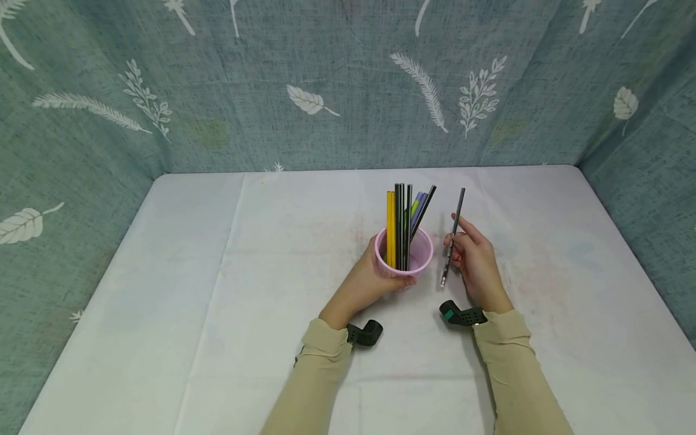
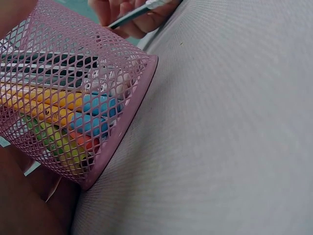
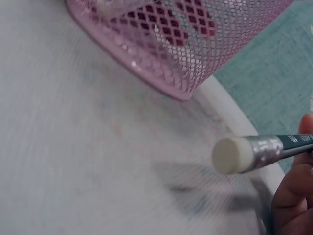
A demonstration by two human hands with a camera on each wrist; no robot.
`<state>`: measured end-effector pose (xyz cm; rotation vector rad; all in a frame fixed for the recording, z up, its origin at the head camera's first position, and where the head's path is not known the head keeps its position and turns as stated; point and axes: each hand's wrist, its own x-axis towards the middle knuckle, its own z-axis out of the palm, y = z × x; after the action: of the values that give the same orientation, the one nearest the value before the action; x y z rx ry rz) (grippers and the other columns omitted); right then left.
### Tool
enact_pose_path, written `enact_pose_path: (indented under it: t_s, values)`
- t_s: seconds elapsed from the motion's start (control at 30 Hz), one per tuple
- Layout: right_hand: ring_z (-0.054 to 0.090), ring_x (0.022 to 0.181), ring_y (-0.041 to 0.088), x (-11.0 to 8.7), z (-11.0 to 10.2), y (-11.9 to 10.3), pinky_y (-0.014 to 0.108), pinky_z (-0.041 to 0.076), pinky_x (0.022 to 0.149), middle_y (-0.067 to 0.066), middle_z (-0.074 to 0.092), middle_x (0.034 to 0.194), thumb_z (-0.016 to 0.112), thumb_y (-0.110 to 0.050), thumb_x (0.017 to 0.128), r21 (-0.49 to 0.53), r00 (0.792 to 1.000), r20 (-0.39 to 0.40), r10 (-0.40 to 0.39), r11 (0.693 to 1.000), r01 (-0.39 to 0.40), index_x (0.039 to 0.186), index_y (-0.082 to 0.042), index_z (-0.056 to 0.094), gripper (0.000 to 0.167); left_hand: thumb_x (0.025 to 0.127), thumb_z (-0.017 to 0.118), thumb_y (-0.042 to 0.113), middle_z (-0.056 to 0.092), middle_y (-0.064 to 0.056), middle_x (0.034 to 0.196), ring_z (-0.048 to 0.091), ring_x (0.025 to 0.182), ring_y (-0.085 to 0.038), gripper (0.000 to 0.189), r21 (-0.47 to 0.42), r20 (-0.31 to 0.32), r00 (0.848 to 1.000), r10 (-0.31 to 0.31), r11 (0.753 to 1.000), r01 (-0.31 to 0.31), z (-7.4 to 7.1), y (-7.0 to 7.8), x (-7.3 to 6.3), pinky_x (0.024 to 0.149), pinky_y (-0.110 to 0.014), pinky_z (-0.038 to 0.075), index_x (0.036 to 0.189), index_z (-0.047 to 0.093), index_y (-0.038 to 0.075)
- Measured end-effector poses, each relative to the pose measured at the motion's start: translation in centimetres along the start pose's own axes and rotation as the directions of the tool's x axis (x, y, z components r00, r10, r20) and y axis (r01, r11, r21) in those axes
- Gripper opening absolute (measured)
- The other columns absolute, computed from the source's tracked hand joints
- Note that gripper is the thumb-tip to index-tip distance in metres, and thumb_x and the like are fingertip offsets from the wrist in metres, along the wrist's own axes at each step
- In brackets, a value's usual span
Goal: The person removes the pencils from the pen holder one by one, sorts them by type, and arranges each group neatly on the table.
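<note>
A pink mesh pencil cup (image 1: 421, 251) stands on the white-covered table, gripped around its left and near sides by my left hand (image 1: 371, 275). Inside are yellow pencils (image 1: 390, 229) with blue ends, several black pencils (image 1: 402, 223), and green and purple ones leaning right. Just right of the cup, my right hand (image 1: 478, 263) pinches a dark pencil (image 1: 457, 217) between thumb and fingers. Its white eraser (image 3: 232, 155) and silver band point down toward the table in the right wrist view. Through the mesh (image 2: 120, 105), the left wrist view shows the pencils' lower ends.
The white cloth (image 1: 261, 302) has fold creases and faint stains. Blue-green fabric (image 1: 348, 90) with white leaf prints hangs behind and at both sides. Black wrist devices (image 1: 365, 333) sit at both cuffs.
</note>
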<state>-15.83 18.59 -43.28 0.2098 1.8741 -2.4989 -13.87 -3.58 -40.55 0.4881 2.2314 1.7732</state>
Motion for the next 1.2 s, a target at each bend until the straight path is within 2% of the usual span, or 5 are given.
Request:
enact_pose_path:
  t_s: [0.23, 0.47, 0.77, 1.1, 1.2]
  values:
    - [0.040, 0.056, 0.007, 0.05, 0.07, 0.37, 0.020, 0.034, 0.046, 0.007, 0.055, 0.088, 0.047, -0.010, 0.091, -0.264, 1.000, 0.014, 0.005, 0.964, -0.001, 0.139, -0.015, 0.032, 0.051, 0.062, 0.082, 0.022, 0.042, 0.007, 0.128, 0.041, 0.114, -0.009, 0.095, 0.000, -0.008, 0.999, -0.037, 0.999, 0.037, 0.00, 0.16, -0.09, 0.098, -0.034, 0.030, 0.138, 0.024, 0.018]
    - [0.048, 0.066, 0.008, 0.33, 0.33, 0.57, 0.019, 0.042, 0.056, 0.011, 0.055, 0.103, 0.054, -0.013, 0.087, -0.563, 0.999, 0.037, -0.029, 0.826, 0.045, 0.139, -0.017, 0.033, 0.056, 0.063, 0.081, 0.024, 0.042, 0.008, 0.128, 0.041, 0.114, -0.009, 0.094, -0.005, -0.003, 1.000, -0.023, 1.000, 0.023, -0.04, 0.05, 0.04, 0.099, -0.035, 0.029, 0.138, 0.025, 0.020]
    - [0.052, 0.073, 0.015, 0.14, 0.65, 0.54, 0.022, 0.043, 0.056, 0.010, 0.056, 0.114, 0.057, -0.011, 0.083, -0.689, 0.995, 0.088, -0.040, 0.720, 0.090, 0.138, -0.018, 0.035, 0.060, 0.063, 0.082, 0.025, 0.041, 0.010, 0.129, 0.040, 0.114, -0.007, 0.096, -0.005, 0.000, 0.999, -0.045, 0.999, 0.045, -0.02, 0.01, -0.05, 0.099, -0.035, 0.029, 0.138, 0.023, 0.022]
    - [0.055, 0.074, 0.016, 0.13, 0.83, 0.51, 0.028, 0.043, 0.063, 0.014, 0.045, 0.123, 0.059, -0.011, 0.081, -0.814, 0.987, 0.118, -0.111, 0.559, 0.160, 0.134, -0.013, 0.042, 0.055, 0.063, 0.081, 0.024, 0.042, 0.010, 0.128, 0.041, 0.113, -0.006, 0.094, -0.005, -0.006, 0.999, -0.042, 0.999, 0.042, -0.02, 0.28, -0.08, 0.098, -0.032, 0.029, 0.138, 0.024, 0.020]
    - [0.055, 0.072, 0.017, 0.16, 0.92, 0.53, 0.030, 0.043, 0.064, 0.015, 0.040, 0.126, 0.058, -0.009, 0.080, -0.826, 0.986, 0.125, -0.111, 0.538, 0.166, 0.133, -0.013, 0.043, 0.056, 0.064, 0.081, 0.023, 0.041, 0.008, 0.129, 0.041, 0.114, -0.008, 0.094, -0.002, -0.004, 0.999, -0.034, 0.999, 0.034, -0.06, 0.25, -0.16, 0.098, -0.034, 0.030, 0.138, 0.024, 0.019]
